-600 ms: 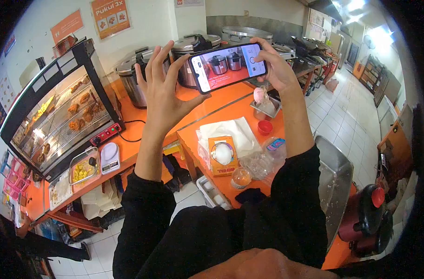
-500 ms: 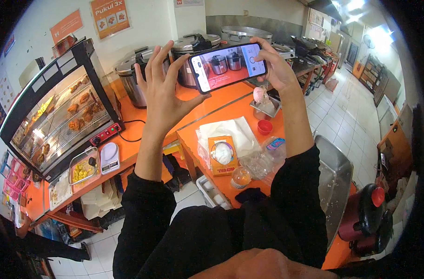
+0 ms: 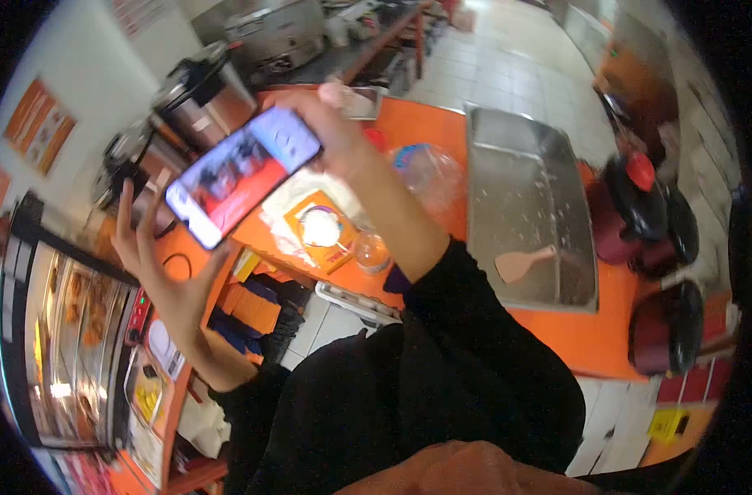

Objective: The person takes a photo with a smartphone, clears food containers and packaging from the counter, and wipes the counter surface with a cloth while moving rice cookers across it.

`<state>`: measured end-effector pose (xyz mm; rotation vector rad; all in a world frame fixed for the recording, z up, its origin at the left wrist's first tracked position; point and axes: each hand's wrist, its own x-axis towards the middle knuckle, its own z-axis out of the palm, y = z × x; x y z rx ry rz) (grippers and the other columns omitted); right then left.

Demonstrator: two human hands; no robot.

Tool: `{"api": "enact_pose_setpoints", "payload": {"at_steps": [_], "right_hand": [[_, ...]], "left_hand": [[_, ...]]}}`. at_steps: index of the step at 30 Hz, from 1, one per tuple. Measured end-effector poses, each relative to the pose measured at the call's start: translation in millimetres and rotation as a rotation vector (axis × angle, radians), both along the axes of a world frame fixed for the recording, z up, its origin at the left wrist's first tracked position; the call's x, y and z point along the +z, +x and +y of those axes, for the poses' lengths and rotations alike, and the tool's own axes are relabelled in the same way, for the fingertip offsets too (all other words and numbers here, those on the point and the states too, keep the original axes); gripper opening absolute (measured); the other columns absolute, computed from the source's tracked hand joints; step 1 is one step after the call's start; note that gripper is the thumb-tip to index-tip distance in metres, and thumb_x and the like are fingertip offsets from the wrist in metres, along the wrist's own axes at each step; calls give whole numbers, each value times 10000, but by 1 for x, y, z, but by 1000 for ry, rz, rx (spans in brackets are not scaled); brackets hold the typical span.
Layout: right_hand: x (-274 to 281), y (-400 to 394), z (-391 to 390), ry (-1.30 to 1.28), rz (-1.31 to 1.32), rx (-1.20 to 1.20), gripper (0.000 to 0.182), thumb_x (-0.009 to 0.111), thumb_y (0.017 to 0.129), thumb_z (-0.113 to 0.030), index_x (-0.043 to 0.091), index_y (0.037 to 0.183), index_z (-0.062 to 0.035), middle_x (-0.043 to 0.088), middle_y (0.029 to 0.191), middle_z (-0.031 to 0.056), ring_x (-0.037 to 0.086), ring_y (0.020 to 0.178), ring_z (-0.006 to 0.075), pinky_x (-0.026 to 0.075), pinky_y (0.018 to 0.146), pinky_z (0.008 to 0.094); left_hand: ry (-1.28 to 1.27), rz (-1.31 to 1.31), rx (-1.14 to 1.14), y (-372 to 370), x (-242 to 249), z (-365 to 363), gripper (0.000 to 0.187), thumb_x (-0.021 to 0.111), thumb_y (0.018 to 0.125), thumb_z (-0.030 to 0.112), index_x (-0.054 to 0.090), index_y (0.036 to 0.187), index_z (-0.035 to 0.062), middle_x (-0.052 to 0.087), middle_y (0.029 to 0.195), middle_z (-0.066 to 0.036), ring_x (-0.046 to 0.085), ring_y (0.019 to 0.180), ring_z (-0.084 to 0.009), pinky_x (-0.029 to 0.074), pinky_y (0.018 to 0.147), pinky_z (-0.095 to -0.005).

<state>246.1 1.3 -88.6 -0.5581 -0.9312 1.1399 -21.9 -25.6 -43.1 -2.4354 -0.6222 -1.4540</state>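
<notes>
A smartphone [image 3: 242, 177] is held up sideways and tilted, its lit screen towards me showing a camera picture of silver pots on an orange table. My right hand [image 3: 333, 132] grips its right end. Around the left end, my left hand [image 3: 171, 285] is open, fingers spread and thumb raised near the phone's lower edge. Below the phone lie an orange box [image 3: 336, 257] with a white round picture, white paper [image 3: 289, 205] and a clear plastic bottle [image 3: 370, 253]. Motion blurs the hands and phone.
Large silver pots [image 3: 203, 99] stand behind the phone. A glass food warmer [image 3: 79, 330] is at left. At right, a steel basin [image 3: 531, 198] holds a flat paddle [image 3: 520, 264] and white bits, beside dark red pots [image 3: 627, 219]. Crumpled clear plastic [image 3: 430, 175] lies left of the basin.
The view has swung right, bringing the whole basin and paddle into sight. The phone and both hands now appear further left and lower, with the phone more tilted. My right hand still holds it.
</notes>
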Motion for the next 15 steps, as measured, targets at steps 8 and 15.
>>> {"api": "enact_pose_setpoints", "payload": {"at_steps": [8,15], "right_hand": [[-101,-25,-154,-269,323,-300,304,554,893,-289,547,1126,-94,571,883,39,603,819,123,509,725,281],[-141,21,-404,-242,57,-1592,262,498,939,-243,594,1086,-50,562,1013,41,546,1011,152,497,831,359]], "left_hand": [[-549,169,-465,3,-83,-11,1043,801,523,601,459,1309,8,331,1446,-216,340,1310,-369,302,1045,-486],[-898,144,-621,43,-166,29,554,717,762,193,517,1250,26,454,1367,-152,389,1303,-297,286,1075,-416]]}}
